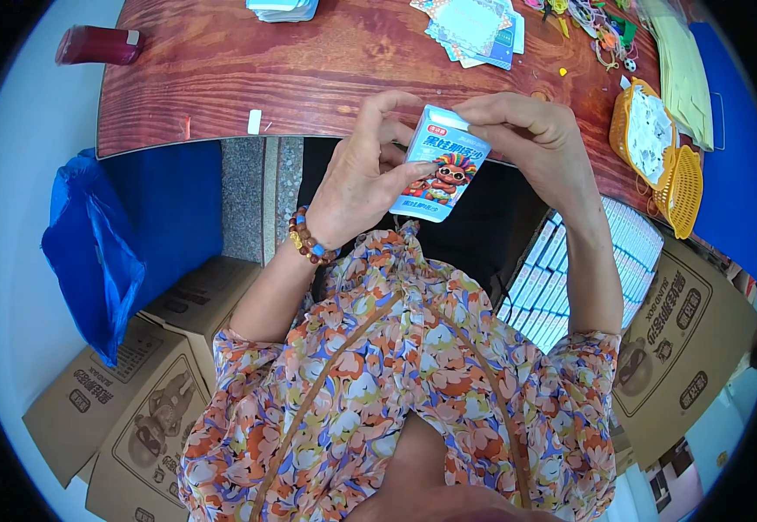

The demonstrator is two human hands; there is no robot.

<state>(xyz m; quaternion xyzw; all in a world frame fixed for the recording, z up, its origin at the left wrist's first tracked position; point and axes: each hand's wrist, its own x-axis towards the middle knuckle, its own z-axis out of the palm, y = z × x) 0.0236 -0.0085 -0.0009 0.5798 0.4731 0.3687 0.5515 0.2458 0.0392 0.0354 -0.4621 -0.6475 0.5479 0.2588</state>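
A small light-blue box [437, 178] with a cartoon figure in rainbow hair on its front is held up at the near edge of the table. My left hand [363, 165] grips it from the left side, thumb across the front and fingers behind. At the box's upper right corner, my right hand [530, 143] is closed, its thumb and fingertips pinched at the top edge. Whether the top flap is loose there is too small to tell. Beaded bracelets circle my left wrist.
On the wooden table [309, 78] lie fanned cards [478, 35], small coloured trinkets [596, 26] and a yellow basket [648, 130] with white pieces. A dark red bottle [98, 45] lies at left. An open carton of packed boxes [561, 270] stands right; cartons [148, 409] and a blue bag [91, 252] left.
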